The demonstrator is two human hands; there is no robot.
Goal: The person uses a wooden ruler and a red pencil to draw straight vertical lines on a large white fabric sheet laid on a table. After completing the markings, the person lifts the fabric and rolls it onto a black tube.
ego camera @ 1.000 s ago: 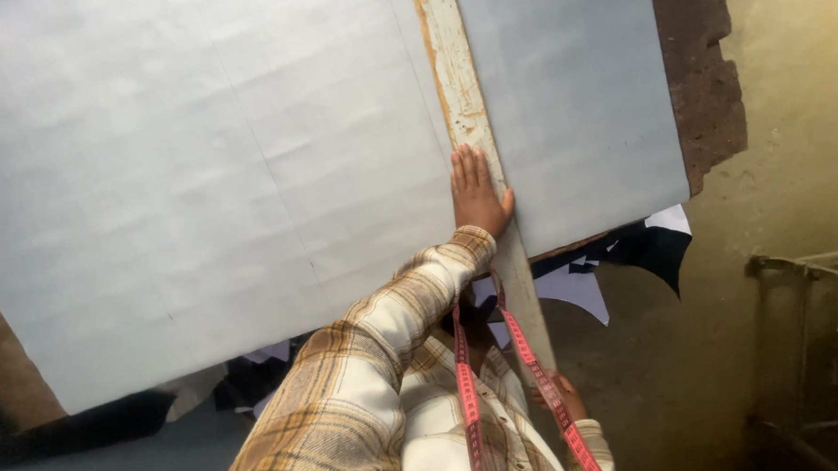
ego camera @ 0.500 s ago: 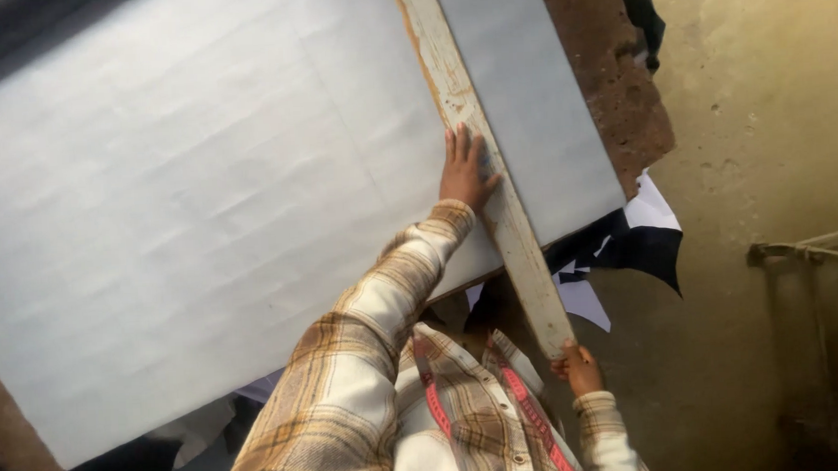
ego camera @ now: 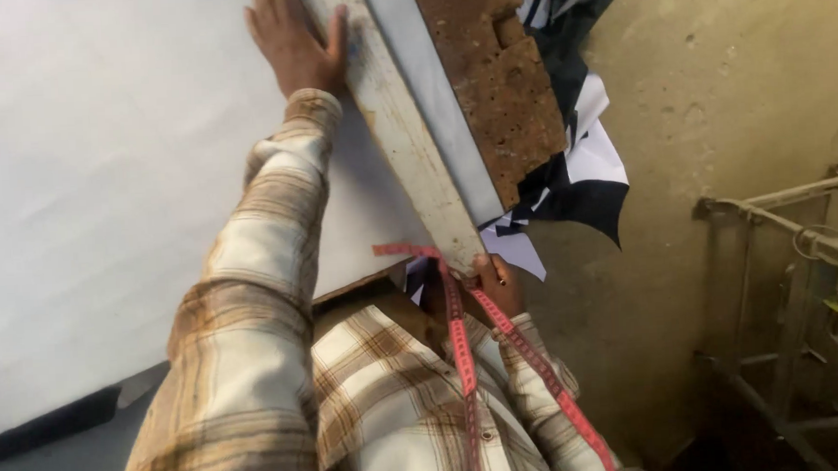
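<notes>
My left hand [ego camera: 293,38] lies flat on a large white sheet [ego camera: 106,183], its thumb resting against a long, worn wooden straightedge [ego camera: 405,142]. The straightedge runs diagonally across the sheet, from the top down to the table's near edge. My right hand [ego camera: 496,284] grips the near end of the straightedge, just below the table edge. A pink measuring tape [ego camera: 456,337] hangs from my neck over my plaid shirt and partly hides that hand.
A worn brown tabletop [ego camera: 497,81] shows bare beyond the sheet's right edge. Black and white cloth scraps [ego camera: 586,172] hang off the table's side. A grey metal frame [ego camera: 777,248] stands on the dusty floor at right.
The view has dropped closer and tilted. My left hand stays at the straightedge. My right hand has risen and now holds the straightedge's near end.
</notes>
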